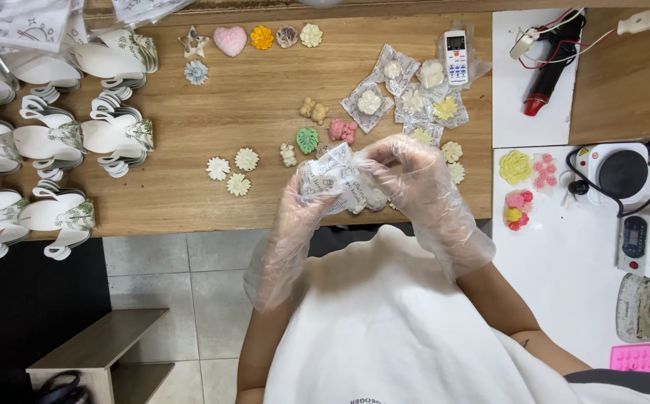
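Gloves of thin clear plastic cover my left hand (304, 203) and right hand (412, 179), fingers pinching a crinkly printed pouch (334, 178) over the wooden table (190, 187).

Folded boxes (55, 135) lie left on the wooden table (190, 194), wrapped flowers (407, 97) right (remote (456, 56) behind them).

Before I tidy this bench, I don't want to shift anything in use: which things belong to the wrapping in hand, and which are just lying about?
In use: left hand and right hand, both in clear gloves, holding a clear printed sachet; wrapped flower pieces; loose flower pieces.

Lying about: remote control; red heat tool; hot plate; pink mould.
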